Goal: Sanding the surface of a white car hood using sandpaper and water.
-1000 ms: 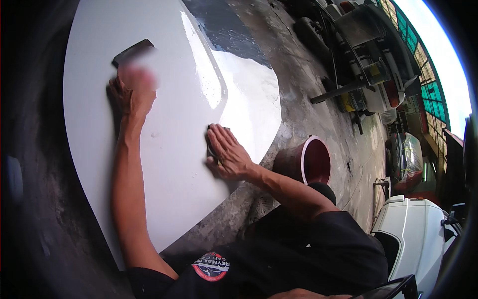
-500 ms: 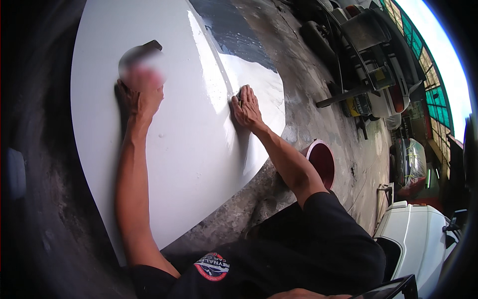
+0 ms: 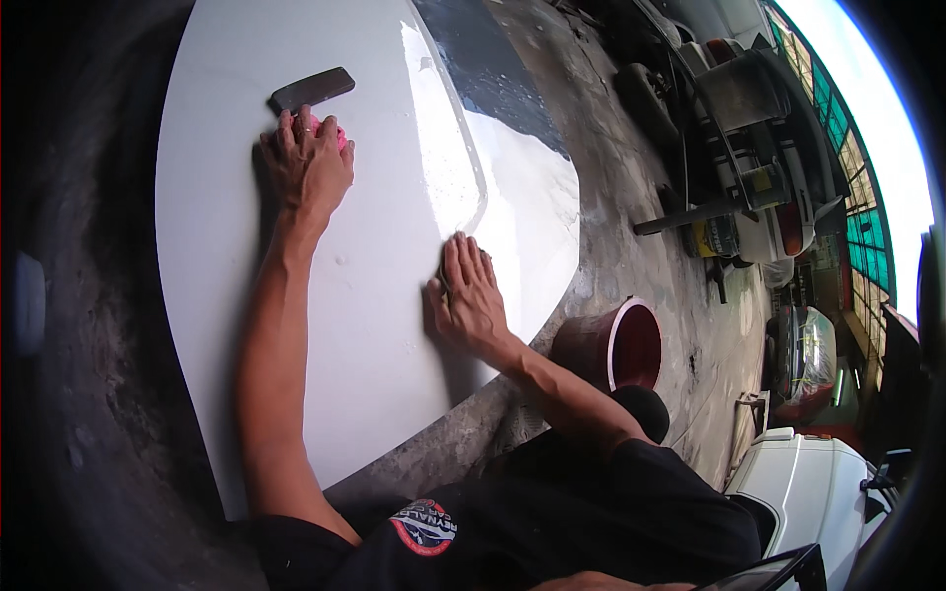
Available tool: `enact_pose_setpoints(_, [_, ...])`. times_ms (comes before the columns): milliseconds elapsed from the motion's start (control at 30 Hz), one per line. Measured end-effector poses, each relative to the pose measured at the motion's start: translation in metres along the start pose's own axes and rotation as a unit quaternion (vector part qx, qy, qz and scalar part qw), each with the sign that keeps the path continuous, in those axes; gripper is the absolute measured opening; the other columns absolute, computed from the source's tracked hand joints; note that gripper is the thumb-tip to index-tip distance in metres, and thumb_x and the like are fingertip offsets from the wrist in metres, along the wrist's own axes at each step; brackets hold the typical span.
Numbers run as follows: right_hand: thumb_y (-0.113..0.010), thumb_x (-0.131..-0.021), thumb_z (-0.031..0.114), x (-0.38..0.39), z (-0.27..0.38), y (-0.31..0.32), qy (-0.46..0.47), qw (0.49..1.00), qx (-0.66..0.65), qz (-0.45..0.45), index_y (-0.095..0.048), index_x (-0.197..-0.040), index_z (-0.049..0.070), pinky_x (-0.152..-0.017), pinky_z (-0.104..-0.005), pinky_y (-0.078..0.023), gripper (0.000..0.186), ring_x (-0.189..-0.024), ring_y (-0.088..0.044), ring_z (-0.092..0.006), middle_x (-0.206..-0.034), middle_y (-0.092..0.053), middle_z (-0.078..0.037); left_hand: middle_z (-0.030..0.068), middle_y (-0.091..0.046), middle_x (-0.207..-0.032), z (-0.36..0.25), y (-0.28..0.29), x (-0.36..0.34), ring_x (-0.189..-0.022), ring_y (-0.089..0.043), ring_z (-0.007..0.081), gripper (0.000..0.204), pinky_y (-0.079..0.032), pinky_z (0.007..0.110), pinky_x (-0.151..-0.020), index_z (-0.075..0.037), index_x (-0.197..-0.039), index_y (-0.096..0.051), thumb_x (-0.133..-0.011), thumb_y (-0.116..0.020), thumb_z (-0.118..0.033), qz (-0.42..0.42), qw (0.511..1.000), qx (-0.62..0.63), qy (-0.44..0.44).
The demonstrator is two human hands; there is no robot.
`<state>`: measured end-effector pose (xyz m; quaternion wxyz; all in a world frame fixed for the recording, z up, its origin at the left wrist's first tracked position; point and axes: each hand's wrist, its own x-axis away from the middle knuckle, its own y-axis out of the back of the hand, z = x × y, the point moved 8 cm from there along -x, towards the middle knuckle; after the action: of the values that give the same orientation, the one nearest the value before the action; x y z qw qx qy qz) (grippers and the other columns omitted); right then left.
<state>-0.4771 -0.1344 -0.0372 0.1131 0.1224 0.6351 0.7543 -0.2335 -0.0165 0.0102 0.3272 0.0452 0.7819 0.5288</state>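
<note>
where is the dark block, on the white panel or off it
On it: the dark rectangular block lies with the white panel showing around it, except beside the left hand.

A white panel [image 3: 374,325] at centre left, glaring brighter along its right side — and slate-grey in one patch [image 3: 493,69] at top centre. Upper left: a blackish-brown block [image 3: 313,90] and something bright pink [image 3: 342,136]. Right of centre, a maroon bucket [image 3: 581,345]. Bottom: a black shirt [image 3: 591,522] with a round red, white and dark blue badge [image 3: 424,527]. Upper right, green and cream windows [image 3: 859,227].
</note>
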Motion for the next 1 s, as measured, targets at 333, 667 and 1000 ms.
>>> enact_pose_setpoints(333, [-0.033, -0.102, 0.037, -0.029, -0.035, 0.016, -0.024, 0.995, -0.056, -0.078, -0.029, -0.148, -0.011, -0.122, -0.0507, -0.014, 0.066, -0.147, -0.021, -0.0445, -0.155, -0.027, -0.031, 0.014, -0.044, -0.147, 0.002, -0.005, -0.001, -0.141, -0.032, 0.0363, 0.043, -0.023, 0.066, -0.112, -0.014, -0.129, -0.061, -0.094, -0.061, -0.038, 0.012, 1.0, 0.025, 0.002])
enact_pose_setpoints(667, [-0.039, -0.101, 0.034, -0.03, -0.165, -0.012, -0.133, 0.984, 0.117, -0.026, -0.028, -0.147, -0.011, -0.117, -0.0545, -0.021, 0.065, -0.142, -0.026, -0.0509, -0.15, -0.026, -0.04, 0.0197, -0.041, -0.149, -0.001, -0.007, -0.001, -0.141, -0.028, 0.0411, 0.047, -0.028, 0.051, -0.115, -0.009, -0.135, -0.056, -0.096, -0.06, -0.034, 0.062, 0.998, 0.019, 0.0])
enact_pose_setpoints(1000, [-0.037, -0.102, 0.036, -0.02, -0.178, 0.005, -0.188, 0.979, -0.035, -0.076, -0.03, -0.145, -0.011, -0.119, -0.0522, -0.02, 0.064, -0.143, -0.025, -0.0491, -0.151, -0.028, -0.037, 0.0208, -0.041, -0.148, 0.001, -0.014, -0.005, -0.141, -0.027, 0.0429, 0.047, -0.027, 0.05, -0.115, -0.008, -0.135, -0.056, -0.096, -0.059, -0.036, 0.049, 0.999, 0.005, -0.009])
